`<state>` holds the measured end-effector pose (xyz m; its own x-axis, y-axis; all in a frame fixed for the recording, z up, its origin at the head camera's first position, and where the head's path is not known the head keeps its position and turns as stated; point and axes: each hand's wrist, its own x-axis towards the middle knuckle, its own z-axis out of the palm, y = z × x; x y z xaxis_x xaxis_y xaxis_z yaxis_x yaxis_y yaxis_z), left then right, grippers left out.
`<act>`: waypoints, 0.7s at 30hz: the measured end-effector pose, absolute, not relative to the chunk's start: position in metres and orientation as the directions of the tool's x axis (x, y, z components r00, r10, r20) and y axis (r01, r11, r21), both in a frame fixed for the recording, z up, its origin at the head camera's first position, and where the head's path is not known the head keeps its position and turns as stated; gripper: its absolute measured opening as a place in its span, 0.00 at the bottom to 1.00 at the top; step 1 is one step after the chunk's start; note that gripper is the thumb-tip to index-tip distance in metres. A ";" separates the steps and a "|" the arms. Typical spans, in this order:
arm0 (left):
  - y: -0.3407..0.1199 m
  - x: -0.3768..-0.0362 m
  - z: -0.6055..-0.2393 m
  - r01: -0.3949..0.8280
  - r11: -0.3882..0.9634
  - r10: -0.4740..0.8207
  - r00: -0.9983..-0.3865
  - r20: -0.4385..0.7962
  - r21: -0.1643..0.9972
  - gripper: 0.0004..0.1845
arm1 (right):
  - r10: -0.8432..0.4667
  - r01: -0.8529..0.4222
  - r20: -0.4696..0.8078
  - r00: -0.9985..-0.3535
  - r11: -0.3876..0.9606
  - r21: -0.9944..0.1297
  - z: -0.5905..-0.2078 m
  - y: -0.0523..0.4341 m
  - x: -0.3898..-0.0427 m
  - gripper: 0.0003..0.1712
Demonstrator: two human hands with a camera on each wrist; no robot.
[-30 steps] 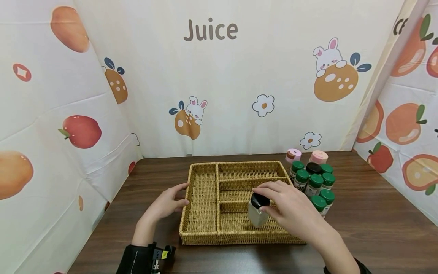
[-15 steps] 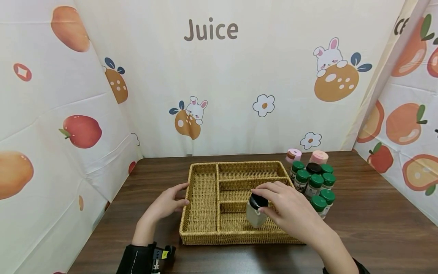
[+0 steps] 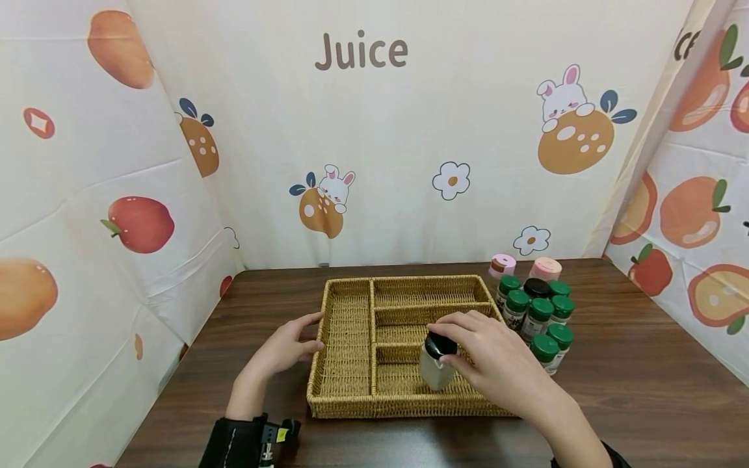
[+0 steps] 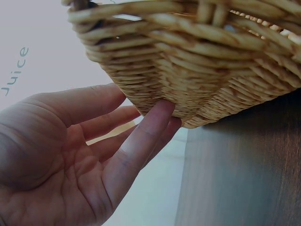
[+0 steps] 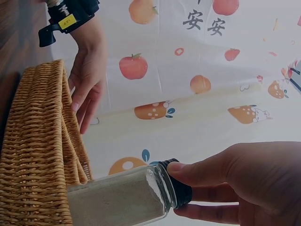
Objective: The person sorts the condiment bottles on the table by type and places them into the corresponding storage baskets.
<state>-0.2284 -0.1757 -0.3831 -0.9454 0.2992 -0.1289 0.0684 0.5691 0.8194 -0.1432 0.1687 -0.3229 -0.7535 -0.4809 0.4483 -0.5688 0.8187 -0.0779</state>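
A woven wicker tray [image 3: 345, 338] with several compartments lies on the dark wooden table. My right hand [image 3: 494, 361] pinches the black cap of a small glass jar [image 3: 435, 364] of pale powder, tilted over the tray's front right compartment. In the right wrist view the jar [image 5: 124, 200] lies next to the wicker wall [image 5: 35, 155], with my fingers [image 5: 197, 172] around its cap. My left hand [image 3: 287, 348] rests open against the tray's left outer wall; in the left wrist view its straight fingers [image 4: 150, 127] touch the wicker [image 4: 202, 70].
A cluster of green-capped spice jars [image 3: 538, 318], one with a black cap [image 3: 535, 287], stands right of the tray. Two pink-lidded containers [image 3: 523, 266] sit behind them. Fruit-printed cloth walls [image 3: 374, 130] enclose the table on three sides.
My right hand has shifted the jar slightly left and lower, closer to the tray's front right compartment. The left hand has stayed put.
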 end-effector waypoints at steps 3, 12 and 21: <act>-0.176 -0.229 -0.383 0.074 0.576 0.300 -0.946 -0.126 0.814 0.33 | -0.486 -0.576 0.457 -0.744 0.814 -0.071 -0.323 0.169 -0.143 0.26; -0.176 -0.230 -0.383 0.077 0.579 0.304 -0.944 -0.128 0.812 0.33 | -0.498 -0.598 0.485 -0.718 0.799 -0.065 -0.322 0.168 -0.140 0.26; -0.176 -0.229 -0.383 0.082 0.579 0.306 -0.944 -0.123 0.812 0.33 | -0.506 -0.604 0.493 -0.708 0.795 -0.051 -0.319 0.167 -0.137 0.28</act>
<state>-0.2295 -0.1764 -0.3831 -0.9440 0.3063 -0.1230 0.0819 0.5786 0.8115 -0.1369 0.1665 -0.3194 -0.7079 -0.5060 0.4928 -0.6042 0.7952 -0.0514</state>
